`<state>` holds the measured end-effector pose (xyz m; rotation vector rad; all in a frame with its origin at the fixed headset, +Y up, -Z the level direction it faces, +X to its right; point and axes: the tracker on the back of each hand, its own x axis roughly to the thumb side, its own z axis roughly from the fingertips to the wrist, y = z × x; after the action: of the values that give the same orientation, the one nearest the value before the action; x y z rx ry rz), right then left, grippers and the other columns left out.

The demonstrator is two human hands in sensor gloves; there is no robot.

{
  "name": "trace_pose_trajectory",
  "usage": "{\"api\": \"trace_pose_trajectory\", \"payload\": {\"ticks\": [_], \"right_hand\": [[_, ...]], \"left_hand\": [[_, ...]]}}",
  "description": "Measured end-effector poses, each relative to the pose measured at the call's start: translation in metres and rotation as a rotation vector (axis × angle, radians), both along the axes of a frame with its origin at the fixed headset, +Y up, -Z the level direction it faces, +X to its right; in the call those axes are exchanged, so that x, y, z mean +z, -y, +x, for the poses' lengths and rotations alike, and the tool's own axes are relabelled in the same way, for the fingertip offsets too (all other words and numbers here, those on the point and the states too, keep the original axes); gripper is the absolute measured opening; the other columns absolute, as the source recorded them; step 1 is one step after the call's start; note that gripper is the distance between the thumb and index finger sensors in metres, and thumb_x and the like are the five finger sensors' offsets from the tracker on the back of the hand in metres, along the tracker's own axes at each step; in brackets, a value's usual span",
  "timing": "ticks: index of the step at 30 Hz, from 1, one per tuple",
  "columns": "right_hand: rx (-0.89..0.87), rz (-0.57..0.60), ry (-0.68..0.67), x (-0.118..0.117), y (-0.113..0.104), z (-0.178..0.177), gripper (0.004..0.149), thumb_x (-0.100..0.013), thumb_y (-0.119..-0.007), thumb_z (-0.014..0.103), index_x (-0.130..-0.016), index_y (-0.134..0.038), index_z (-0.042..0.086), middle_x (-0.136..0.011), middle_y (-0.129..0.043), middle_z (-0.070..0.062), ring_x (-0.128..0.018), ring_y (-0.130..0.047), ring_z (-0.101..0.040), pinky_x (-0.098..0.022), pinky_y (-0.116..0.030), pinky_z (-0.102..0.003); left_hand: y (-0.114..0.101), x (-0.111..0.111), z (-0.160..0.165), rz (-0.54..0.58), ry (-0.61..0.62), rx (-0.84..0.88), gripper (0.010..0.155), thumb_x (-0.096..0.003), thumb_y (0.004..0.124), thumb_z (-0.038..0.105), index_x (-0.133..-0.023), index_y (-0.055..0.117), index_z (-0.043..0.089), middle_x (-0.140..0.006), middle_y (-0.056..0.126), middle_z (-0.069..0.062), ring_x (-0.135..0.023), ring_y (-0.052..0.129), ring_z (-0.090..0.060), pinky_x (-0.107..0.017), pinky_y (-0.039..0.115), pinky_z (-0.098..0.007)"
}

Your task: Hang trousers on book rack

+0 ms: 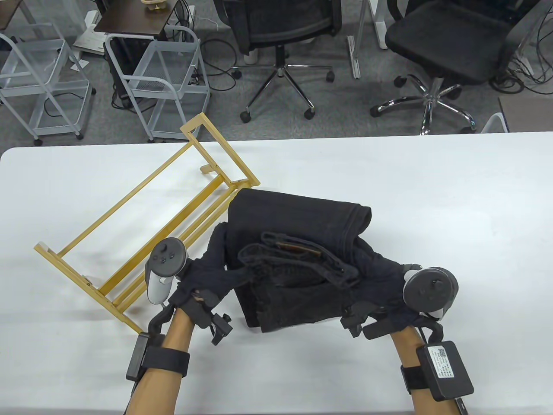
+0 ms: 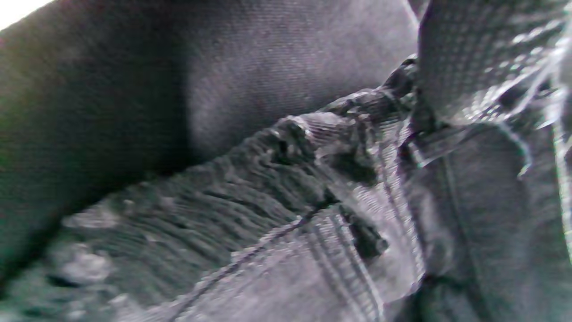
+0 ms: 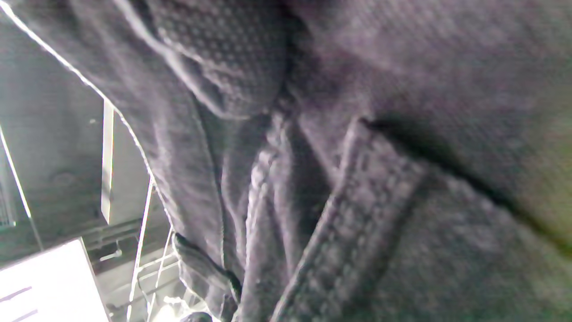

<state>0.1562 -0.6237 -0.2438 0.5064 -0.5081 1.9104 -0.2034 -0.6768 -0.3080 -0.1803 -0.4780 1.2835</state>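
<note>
The white table point(image 1: 389, 181) spread out ahead of both hands. The gold book rack point(image 1: 142, 225) lay tipped on it, ahead of and to the outer side of the left hand point(image 1: 196, 276), its nearest rails just beside that hand's tracker. The folded black trousers point(image 1: 298, 255) sat between the two hands, their far edge touching the rack's end frame. The left hand gripped the trousers' left edge, fingers buried in the cloth; in the left wrist view the dark denim point(image 2: 286, 188) filled the frame, waistband seam close by. The right hand point(image 1: 389, 276) held the trousers' right side, fingers tucked into the fabric point(image 3: 357, 201), which crowded the right wrist view.
</note>
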Motion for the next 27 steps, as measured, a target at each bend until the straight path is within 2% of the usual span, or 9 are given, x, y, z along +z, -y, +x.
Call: {"api": "trace_pose_trajectory", "payload": {"ticks": [5, 9, 11, 14, 19, 21, 24, 26, 27], "right_hand": [[-0.080, -0.056, -0.034, -0.004, 0.006, 0.001, 0.058, -0.031, -0.094, 0.027, -0.085, -0.072, 0.025, -0.099, -0.072, -0.003, -0.065, -0.105, -0.030, -0.041, -0.094, -0.048], [-0.111, -0.096, -0.065, -0.008, 0.011, 0.001, 0.059, -0.032, -0.093, 0.027, -0.086, -0.070, 0.024, -0.100, -0.070, -0.004, -0.066, -0.105, -0.030, -0.041, -0.094, -0.048], [-0.122, -0.118, -0.091, -0.009, 0.014, -0.001, 0.059, -0.032, -0.093, 0.027, -0.087, -0.070, 0.023, -0.101, -0.068, -0.004, -0.066, -0.104, -0.030, -0.041, -0.094, -0.048], [-0.143, -0.145, -0.120, -0.009, 0.018, -0.005, 0.060, -0.032, -0.093, 0.027, -0.087, -0.069, 0.023, -0.102, -0.066, -0.005, -0.067, -0.104, -0.030, -0.042, -0.093, -0.048], [-0.184, -0.185, -0.145, -0.012, 0.026, -0.012, 0.062, -0.032, -0.092, 0.027, -0.088, -0.067, 0.020, -0.103, -0.064, -0.007, -0.068, -0.103, -0.030, -0.042, -0.093, -0.048], [-0.207, -0.232, -0.172, -0.014, 0.032, -0.015, 0.062, -0.033, -0.092, 0.026, -0.089, -0.066, 0.019, -0.104, -0.061, -0.009, -0.070, -0.101, -0.031, -0.044, -0.091, -0.049], [-0.233, -0.303, -0.211, -0.018, 0.043, -0.019, 0.062, -0.034, -0.091, 0.025, -0.089, -0.064, 0.019, -0.106, -0.057, -0.009, -0.072, -0.099, -0.031, -0.046, -0.090, -0.050], [-0.250, -0.332, -0.227, -0.019, 0.048, -0.021, 0.063, -0.034, -0.090, 0.025, -0.090, -0.063, 0.019, -0.106, -0.056, -0.009, -0.073, -0.098, -0.031, -0.046, -0.089, -0.050], [-0.265, -0.352, -0.242, -0.020, 0.050, -0.023, 0.063, -0.034, -0.090, 0.025, -0.090, -0.063, 0.019, -0.106, -0.055, -0.009, -0.073, -0.098, -0.031, -0.047, -0.089, -0.051]], "left_hand": [[-0.017, 0.009, 0.000, 0.146, -0.090, 0.065, 0.113, -0.0262, 0.097, 0.059, -0.101, 0.024, 0.017, -0.101, 0.070, -0.003, -0.097, 0.085, -0.036, -0.072, 0.058, -0.067], [-0.029, 0.018, 0.003, 0.212, -0.118, 0.120, 0.112, -0.0259, 0.100, 0.054, -0.101, 0.025, 0.019, -0.104, 0.068, -0.004, -0.075, 0.102, -0.029, -0.064, 0.076, -0.057], [-0.034, 0.022, 0.007, 0.204, -0.087, 0.110, 0.114, -0.0263, 0.100, 0.054, -0.100, 0.020, 0.019, -0.107, 0.064, -0.001, -0.072, 0.101, -0.028, -0.064, 0.076, -0.056], [-0.036, 0.026, 0.007, 0.241, -0.142, 0.108, 0.115, -0.0259, 0.100, 0.054, -0.100, 0.020, 0.019, -0.104, 0.067, 0.000, -0.066, 0.102, -0.026, -0.061, 0.077, -0.054], [-0.048, 0.035, 0.003, 0.306, -0.261, 0.085, 0.106, -0.0296, 0.100, 0.049, -0.100, 0.025, 0.021, -0.094, 0.079, 0.012, -0.055, 0.105, -0.019, -0.059, 0.081, -0.047], [-0.051, 0.035, 0.004, 0.316, -0.268, 0.081, 0.103, -0.0302, 0.100, 0.047, -0.100, 0.027, 0.022, -0.090, 0.083, 0.015, -0.058, 0.104, -0.019, -0.063, 0.077, -0.050], [-0.052, 0.037, 0.007, 0.292, -0.236, 0.084, 0.101, -0.0318, 0.099, 0.043, -0.099, 0.027, 0.026, -0.089, 0.083, 0.016, -0.093, 0.090, -0.026, -0.074, 0.062, -0.059], [-0.054, 0.037, 0.008, 0.306, -0.222, 0.042, 0.103, -0.0317, 0.099, 0.043, -0.099, 0.023, 0.026, -0.092, 0.080, 0.017, -0.095, 0.089, -0.027, -0.074, 0.064, -0.059], [-0.054, 0.037, 0.010, 0.301, -0.202, 0.027, 0.105, -0.0321, 0.099, 0.042, -0.099, 0.020, 0.027, -0.094, 0.076, 0.017, -0.088, 0.098, -0.025, -0.072, 0.069, -0.057]]}}
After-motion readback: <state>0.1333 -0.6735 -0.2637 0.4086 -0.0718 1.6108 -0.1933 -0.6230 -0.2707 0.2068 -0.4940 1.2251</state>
